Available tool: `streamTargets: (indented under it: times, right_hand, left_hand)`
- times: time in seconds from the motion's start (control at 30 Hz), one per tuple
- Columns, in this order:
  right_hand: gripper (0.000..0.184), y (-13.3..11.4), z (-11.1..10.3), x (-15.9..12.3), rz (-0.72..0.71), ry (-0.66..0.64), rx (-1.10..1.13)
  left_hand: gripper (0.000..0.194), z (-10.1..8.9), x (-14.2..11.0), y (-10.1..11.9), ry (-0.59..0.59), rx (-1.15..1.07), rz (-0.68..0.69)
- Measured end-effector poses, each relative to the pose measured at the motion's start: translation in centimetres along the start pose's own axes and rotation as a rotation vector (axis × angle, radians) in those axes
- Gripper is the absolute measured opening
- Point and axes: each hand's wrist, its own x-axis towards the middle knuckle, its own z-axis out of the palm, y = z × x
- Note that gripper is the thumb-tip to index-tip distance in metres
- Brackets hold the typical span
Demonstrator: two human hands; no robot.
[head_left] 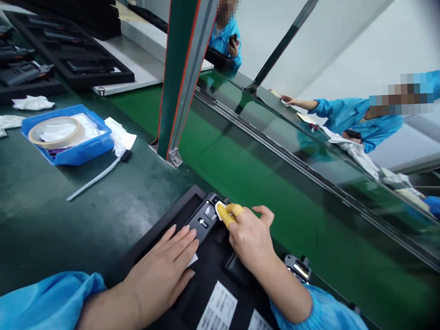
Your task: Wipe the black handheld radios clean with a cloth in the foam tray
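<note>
A dark handheld device (193, 217) with a small window at its far end lies in a black foam tray (160, 227) below me. My left hand (161, 272) rests flat on its near part, fingers stretched out, covering much of the body. With yellow finger covers on two fingers, my right hand (250, 236) pinches a small white wipe (218, 211) against the far end beside the window. Partly beneath my left fingers shows a white paper edge. Printed white labels (216, 311) lie on the tray nearer to me.
A blue bin (74, 157) holds a tape roll (56, 133) and white wipes. Beside it lies a pale stick with a black end (96, 179). A post (181, 79) rises at the bench edge by a green conveyor (280, 201). Foam trays (126, 77) stand left; two people work opposite.
</note>
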Motion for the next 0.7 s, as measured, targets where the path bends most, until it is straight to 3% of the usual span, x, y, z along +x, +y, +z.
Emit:
streamTargets:
  times: [0.17,0.3,0.53,0.7]
  right_hand:
    - [0.030,-0.7,0.2,1.7,-0.003,0.017,-0.054]
    - [0.029,-1.3,0.3,2.7,0.110,0.010,-0.121]
    - [0.029,-3.0,0.1,-0.7,0.259,0.021,-0.132]
    - [0.026,-2.2,-0.1,-1.1,0.311,0.039,-0.141]
  left_hand:
    - [0.036,0.1,-0.1,0.0,0.022,-0.024,-0.021]
    - [0.037,0.1,-0.1,-0.1,0.012,-0.013,-0.023]
    - [0.037,-0.1,0.1,0.0,-0.007,-0.009,-0.013]
    - [0.036,-0.2,-0.1,0.5,0.029,-0.039,-0.033]
